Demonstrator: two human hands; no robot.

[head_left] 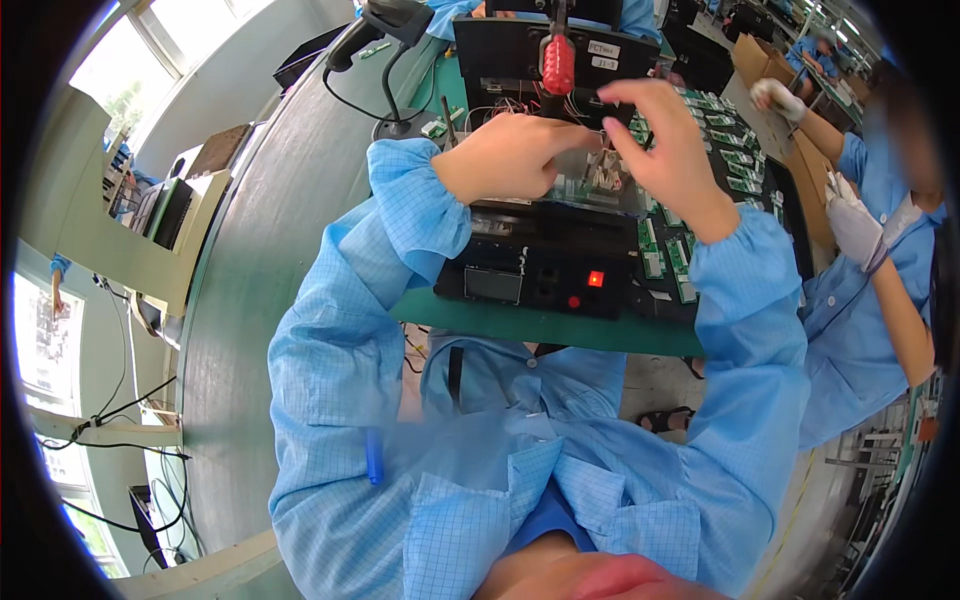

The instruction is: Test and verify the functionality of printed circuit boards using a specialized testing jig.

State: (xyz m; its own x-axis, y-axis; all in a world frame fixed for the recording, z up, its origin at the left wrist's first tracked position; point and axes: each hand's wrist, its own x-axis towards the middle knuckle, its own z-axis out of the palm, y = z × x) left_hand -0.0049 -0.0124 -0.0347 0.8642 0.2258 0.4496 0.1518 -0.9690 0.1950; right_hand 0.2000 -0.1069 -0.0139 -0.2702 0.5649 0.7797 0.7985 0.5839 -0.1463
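Both my hands are over a black test fixture (560,250) that has a clear plate (590,190) on its upper part. My left hand (510,158) reaches in from the left, its forefinger stretched to the right, and nothing shows in it. On the other side my right hand (668,150) is raised, thumb and fingers spread apart and bent toward the left hand. A red clamp handle (558,65) stands upright just beyond them. Thin wires (515,106) run behind the plate. Its front carries a small screen (492,285) and a lit red switch (596,279).
Green circuit boards (740,158) lie in a black tray at the right. A barcode scanner (375,30) stands on its holder at the back left. Behind the fixture is a black monitor (500,50). A co-worker's gloved hand (855,222) is at the far right.
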